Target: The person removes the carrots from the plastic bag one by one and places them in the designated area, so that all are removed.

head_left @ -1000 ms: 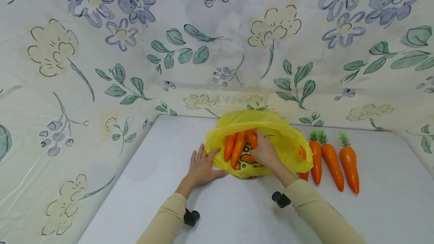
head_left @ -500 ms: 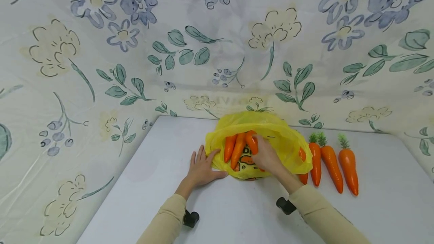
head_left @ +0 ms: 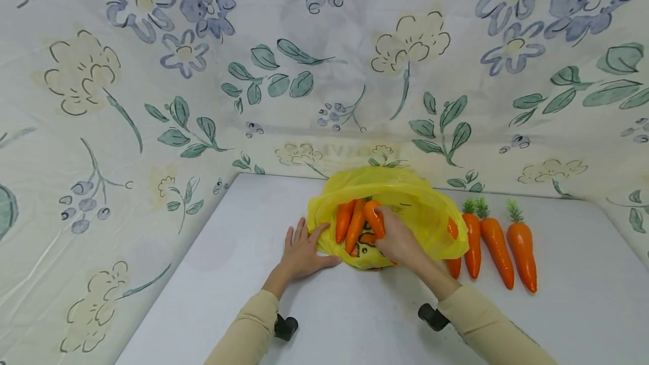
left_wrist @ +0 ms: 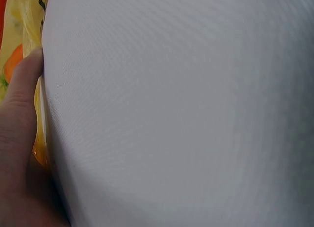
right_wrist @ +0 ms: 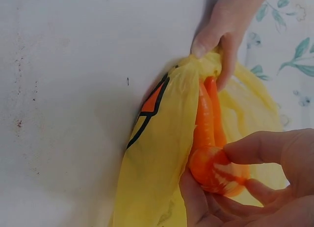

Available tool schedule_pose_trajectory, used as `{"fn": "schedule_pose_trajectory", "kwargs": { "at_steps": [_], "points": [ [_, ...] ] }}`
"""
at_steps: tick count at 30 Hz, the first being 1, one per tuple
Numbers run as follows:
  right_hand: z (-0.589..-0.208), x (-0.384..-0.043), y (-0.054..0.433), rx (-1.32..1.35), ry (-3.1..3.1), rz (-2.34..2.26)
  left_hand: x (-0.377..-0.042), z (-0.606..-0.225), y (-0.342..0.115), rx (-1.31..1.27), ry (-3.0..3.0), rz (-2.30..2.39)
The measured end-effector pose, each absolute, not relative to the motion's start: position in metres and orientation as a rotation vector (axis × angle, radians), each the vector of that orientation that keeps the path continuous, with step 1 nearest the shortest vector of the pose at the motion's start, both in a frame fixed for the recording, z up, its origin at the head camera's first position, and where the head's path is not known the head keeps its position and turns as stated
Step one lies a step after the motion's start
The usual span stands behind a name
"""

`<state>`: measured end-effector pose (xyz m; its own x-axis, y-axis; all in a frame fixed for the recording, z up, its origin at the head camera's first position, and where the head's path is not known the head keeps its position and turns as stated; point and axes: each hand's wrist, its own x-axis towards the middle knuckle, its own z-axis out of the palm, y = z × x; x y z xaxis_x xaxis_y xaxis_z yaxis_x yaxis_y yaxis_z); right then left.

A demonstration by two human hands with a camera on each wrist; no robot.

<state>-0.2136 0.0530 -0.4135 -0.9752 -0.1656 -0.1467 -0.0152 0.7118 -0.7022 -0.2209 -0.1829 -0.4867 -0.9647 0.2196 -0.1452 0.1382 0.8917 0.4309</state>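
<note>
A yellow plastic bag lies on the table with its mouth toward me. Inside it, two orange toy carrots lie side by side at the left. My right hand reaches into the mouth and grips another carrot beside them. In the right wrist view its fingers and thumb surround the carrot's rounded end. My left hand rests at the bag's left edge, fingers spread, thumb along the front rim. The left wrist view shows one of its fingers against the yellow plastic.
Several more toy carrots with green tops lie in a row right of the bag, the nearest partly hidden by it. The white table ends at a floral cloth behind and at the left.
The right hand has shifted slightly toward me inside the bag, and its carrot has come down and a little left against the others. The left hand stays put.
</note>
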Motion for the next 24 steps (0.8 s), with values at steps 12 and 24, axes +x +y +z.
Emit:
{"fn": "schedule_pose_trajectory", "kwargs": {
  "at_steps": [12,24],
  "points": [
    [-0.405,-0.208,0.058,-0.26,2.717,-1.085,-0.22,-0.487,-0.183,0.279,2.869,0.642],
    [-0.402,-0.199,0.071,-0.3,2.676,-1.066,-0.221,-0.486,-0.182,0.287,2.876,0.623]
  ]
}}
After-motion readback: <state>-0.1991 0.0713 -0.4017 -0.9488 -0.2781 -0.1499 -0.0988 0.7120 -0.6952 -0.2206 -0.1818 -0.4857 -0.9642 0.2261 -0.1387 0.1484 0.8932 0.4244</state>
